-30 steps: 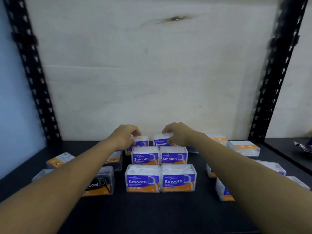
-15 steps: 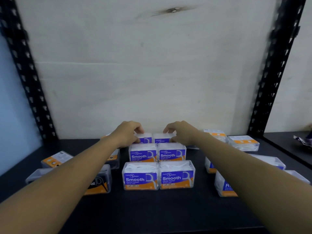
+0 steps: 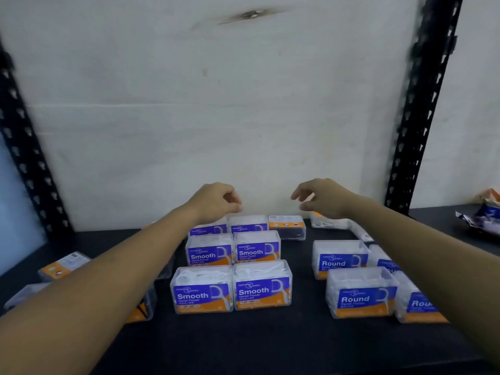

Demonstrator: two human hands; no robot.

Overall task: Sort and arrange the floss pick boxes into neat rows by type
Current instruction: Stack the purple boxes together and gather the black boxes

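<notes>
Both hands hung empty above the back of the block of clear plastic boxes with blue-and-orange "Smooth" labels [image 3: 232, 266]: the left hand [image 3: 216, 201] loosely curled over the block's rear left box, the right hand [image 3: 323, 197] with fingers spread and slack, past the block's rear right corner. That block stood in tidy pairs on the dark shelf [image 3: 270, 342]. Right of it, the clear "Round" boxes [image 3: 359, 290] sat staggered; behind it lay a flat dark-filled box [image 3: 288, 228], with more loose boxes left of it under the forearm. A sweeping forearm could probably knock the finished block askew, since both arms crossed low over it.
</notes>
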